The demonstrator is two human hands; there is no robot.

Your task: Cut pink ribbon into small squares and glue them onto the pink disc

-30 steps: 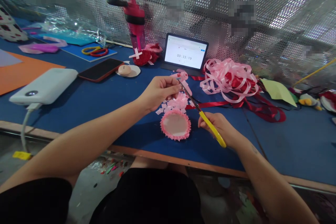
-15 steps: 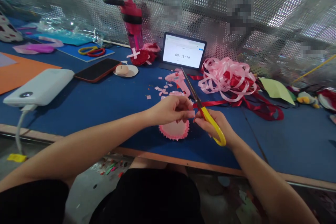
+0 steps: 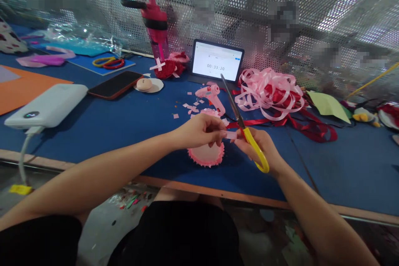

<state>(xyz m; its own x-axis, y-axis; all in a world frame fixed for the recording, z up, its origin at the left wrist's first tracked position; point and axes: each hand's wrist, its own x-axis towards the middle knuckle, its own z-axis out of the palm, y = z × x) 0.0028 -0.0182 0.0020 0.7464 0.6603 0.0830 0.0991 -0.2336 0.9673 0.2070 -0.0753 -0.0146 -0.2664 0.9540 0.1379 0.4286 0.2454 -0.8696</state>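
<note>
My left hand [image 3: 201,130] pinches one end of a short pink ribbon strip [image 3: 231,135] just above a round pink fringed disc [image 3: 206,154] on the blue table [image 3: 131,120]. My right hand [image 3: 260,146] grips yellow-handled scissors [image 3: 246,132], blades pointing up and away, and its fingertips touch the strip's other end. A pink glue gun [image 3: 211,94] lies behind the disc among several small pink ribbon snippets [image 3: 190,107].
A tangle of pink and red ribbon [image 3: 271,93] lies right of the glue gun. A tablet [image 3: 217,61] showing a timer stands at the back beside a pink bottle [image 3: 156,27]. A phone [image 3: 114,84], a white power bank [image 3: 46,106] and orange paper [image 3: 21,87] lie left.
My left hand came down from above the glue gun to the disc, now pinching a cut strip. My right hand swung the scissors upright and met the strip. The timer advanced a second.
</note>
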